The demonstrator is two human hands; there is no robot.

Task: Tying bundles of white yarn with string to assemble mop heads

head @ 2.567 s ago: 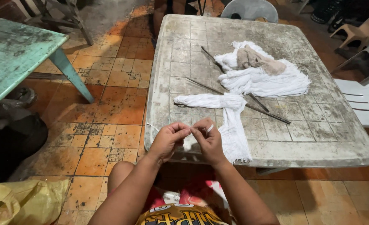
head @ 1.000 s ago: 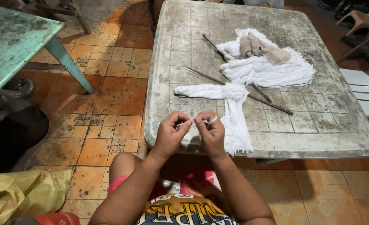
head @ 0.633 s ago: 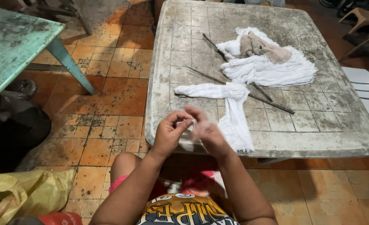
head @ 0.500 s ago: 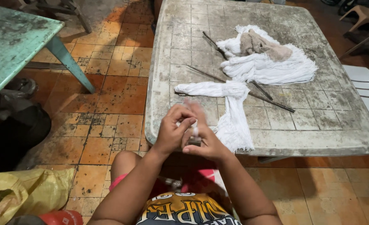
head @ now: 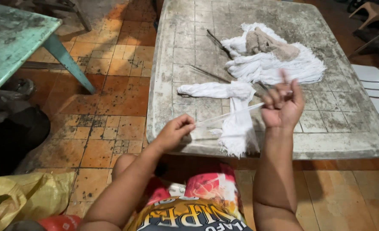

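Note:
A thin white strand (head: 230,114) is stretched taut between my two hands over the near edge of a worn grey table (head: 185,47). My left hand (head: 174,132) pinches one end at the table's front edge. My right hand (head: 283,105) is raised higher and to the right, gripping the other end. Under the strand lies a bundle of white threads (head: 236,124) that hangs over the table edge. A larger heap of white threads (head: 275,64) lies further back with a beige cloth (head: 268,45) on top.
Thin dark rods (head: 208,73) lie on the table beside the threads. A green table (head: 10,40) stands at the left over orange floor tiles. A yellow sack (head: 22,194) lies at the bottom left. White plastic chairs (head: 375,87) stand at the right.
My hands were together, fingers working at one spot by the table edge. My right hand has swung up and to the right, drawing the strand out taut; my left hand stayed put.

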